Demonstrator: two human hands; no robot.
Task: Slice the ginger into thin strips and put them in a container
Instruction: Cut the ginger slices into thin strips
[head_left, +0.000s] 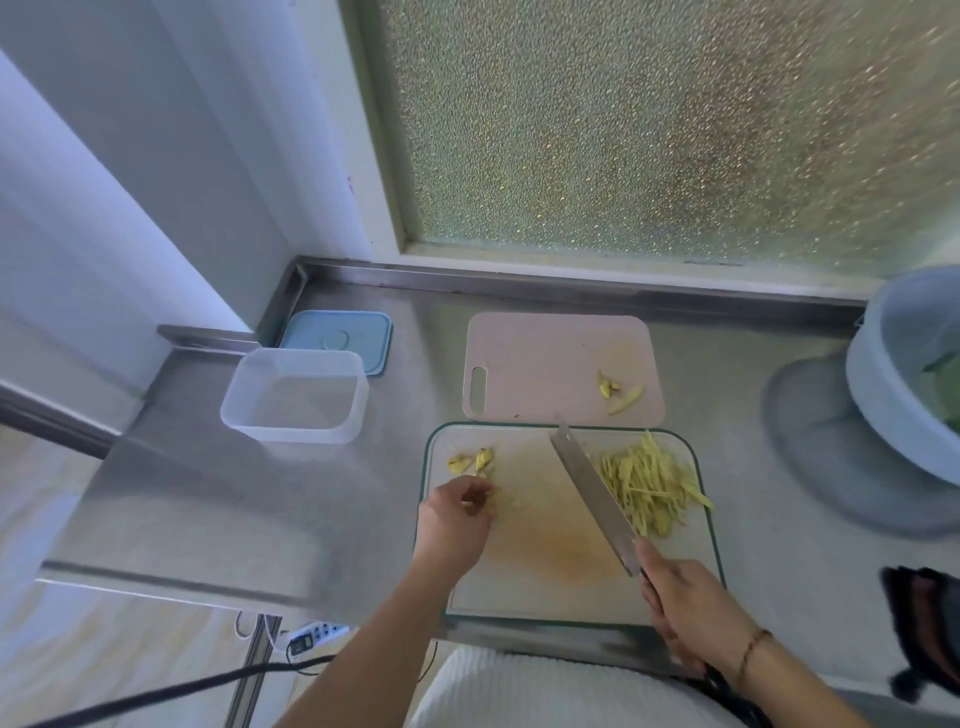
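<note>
My right hand (685, 603) grips the knife (592, 493) beside the ginger strips (649, 480); my left hand (457, 519), fingers curled, pinches a ginger piece (491, 496) on the cutting board (540, 587).

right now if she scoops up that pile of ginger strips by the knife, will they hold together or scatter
The ginger strips look thin, loose and light, so they would probably scatter rather than lift as one clump. They seem stiff, lying mostly straight. Sliding them onto the knife blade may carry them more safely to the clear container.
</note>
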